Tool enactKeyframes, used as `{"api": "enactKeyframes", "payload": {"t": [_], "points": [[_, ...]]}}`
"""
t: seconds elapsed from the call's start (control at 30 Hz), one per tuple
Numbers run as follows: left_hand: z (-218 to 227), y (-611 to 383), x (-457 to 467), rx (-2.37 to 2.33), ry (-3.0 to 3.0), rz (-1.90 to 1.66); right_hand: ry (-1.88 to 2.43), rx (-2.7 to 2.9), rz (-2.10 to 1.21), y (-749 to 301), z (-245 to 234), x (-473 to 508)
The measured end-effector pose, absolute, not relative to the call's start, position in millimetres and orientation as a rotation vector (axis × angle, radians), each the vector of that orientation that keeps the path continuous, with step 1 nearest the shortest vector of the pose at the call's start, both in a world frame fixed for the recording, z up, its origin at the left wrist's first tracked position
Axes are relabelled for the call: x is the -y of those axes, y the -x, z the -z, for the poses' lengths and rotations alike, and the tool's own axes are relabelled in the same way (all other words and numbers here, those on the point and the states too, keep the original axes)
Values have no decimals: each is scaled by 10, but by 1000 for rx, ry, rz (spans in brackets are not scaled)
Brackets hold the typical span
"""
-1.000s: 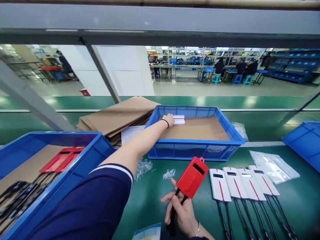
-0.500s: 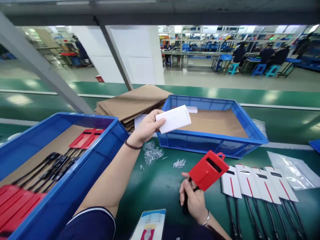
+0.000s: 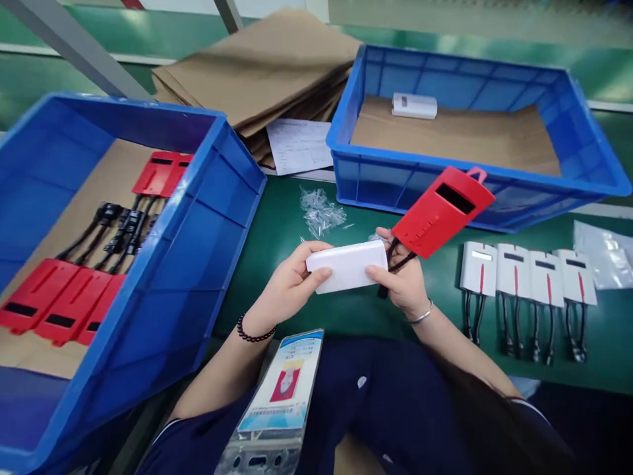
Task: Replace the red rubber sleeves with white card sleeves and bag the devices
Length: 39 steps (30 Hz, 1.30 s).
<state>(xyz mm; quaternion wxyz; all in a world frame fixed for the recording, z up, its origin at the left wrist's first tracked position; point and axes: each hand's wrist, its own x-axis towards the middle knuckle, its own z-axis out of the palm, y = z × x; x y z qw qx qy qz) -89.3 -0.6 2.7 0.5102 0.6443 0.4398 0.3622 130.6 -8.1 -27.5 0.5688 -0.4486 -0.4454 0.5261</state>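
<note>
Between my two hands is a white plastic casing (image 3: pixel 347 266), held level over the green bench (image 3: pixel 277 227). My left hand (image 3: pixel 291 280) grips its left end, thumb on the near face. My right hand (image 3: pixel 400 277) pinches the right end with the thumb and also holds a red panel (image 3: pixel 440 214) by its black cables (image 3: pixel 401 261). The red panel has a dark window and a small loop at the top, and it tilts up to the right. Small clear plastic pieces (image 3: pixel 320 214) lie in a heap beyond my hands.
A blue bin (image 3: pixel 237 171) with red cabled panels (image 3: pixel 74 300) stands at left. Another blue bin (image 3: pixel 469 168) at the back right holds a white casing (image 3: pixel 414 105). Several white cabled units (image 3: pixel 514 272) lie at right beside a plastic bag (image 3: pixel 606 254). Brown sheets (image 3: pixel 267 59) are stacked behind.
My left hand has brought the white casing down and back from the far bin to my right hand, which now touches it too. The view has tipped downward.
</note>
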Motion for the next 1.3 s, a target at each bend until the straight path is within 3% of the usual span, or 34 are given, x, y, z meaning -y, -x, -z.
{"api": "enactKeyframes", "payload": {"t": [0.13,0.3,0.5,0.7,1.07,1.3], "points": [[-1,907,128,-1106,-1980,-873,1107,942,-1173,-1260,268,79],[44,893,176,-1197,-2295,-1162,1059,882,-1223,-1303,307,124],[105,851,163,-1031,-2255,-1299,1135,876,-1289,-1275,325,186],[367,679,124,-1006,-1640,-1819,1049,860,-1348,-1252,261,286],[508,565,304,-1112,-1020,-1376,1208,858,-1367,-1191,433,459],[503,804,248,-975,-551,-1291,1365,895,-1439,-1316,540,634]]}}
